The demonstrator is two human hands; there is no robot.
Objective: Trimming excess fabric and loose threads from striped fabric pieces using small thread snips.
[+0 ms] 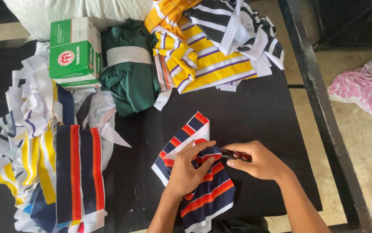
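Both hands work one striped piece (203, 190): left hand (189, 170) pinches its edge, right hand (257, 162) grips red snips (238, 155), seemingly trimming; steady fabric matters next.

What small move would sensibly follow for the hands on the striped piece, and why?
Probably a short snip along the fabric edge. The left hand pins the navy, orange and white striped piece flat on the black table, while the right hand holds a small red-handled cutter right at the cloth's edge. The blade tip itself is hidden.
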